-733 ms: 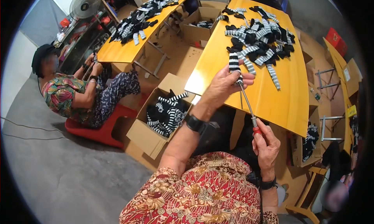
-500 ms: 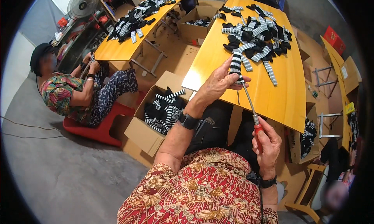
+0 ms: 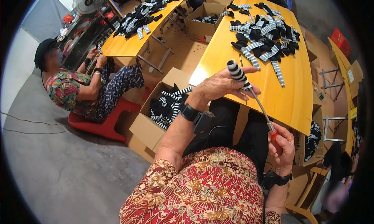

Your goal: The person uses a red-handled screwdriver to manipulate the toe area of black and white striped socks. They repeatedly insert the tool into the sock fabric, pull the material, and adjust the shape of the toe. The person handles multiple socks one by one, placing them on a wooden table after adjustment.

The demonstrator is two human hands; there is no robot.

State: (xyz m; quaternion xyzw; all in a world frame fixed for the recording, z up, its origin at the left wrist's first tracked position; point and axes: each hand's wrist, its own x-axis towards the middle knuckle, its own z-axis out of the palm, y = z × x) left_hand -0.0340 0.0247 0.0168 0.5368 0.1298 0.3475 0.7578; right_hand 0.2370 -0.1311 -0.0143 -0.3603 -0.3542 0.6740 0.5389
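Both hands are working just above the near edge of the yellow desk [image 3: 290,103]. Right hand [image 3: 282,148] is clamping its fingers around the red handle of a long metal rod tool [image 3: 260,107], low and close to the body. Left hand [image 3: 222,86] is sitting higher, fingers closing around a black-and-white striped fabric tube [image 3: 237,73] that is riding on the far end of the rod, striped tip poking up past the thumb. Dark wristbands are showing on both wrists.

Left of the lap, an open cardboard box [image 3: 146,126] on the floor is holding more striped pieces. Further along the desk, a loose heap of striped and black pieces [image 3: 263,37] is lying spread across the far half of the top.

Farther left, another person [image 3: 76,87] in a patterned top is sitting on a red stool [image 3: 99,122] at a second yellow desk [image 3: 124,45], also carrying a pile of striped pieces. A second box [image 3: 202,21] is standing between the desks, and a fan [image 3: 87,0] at the far left
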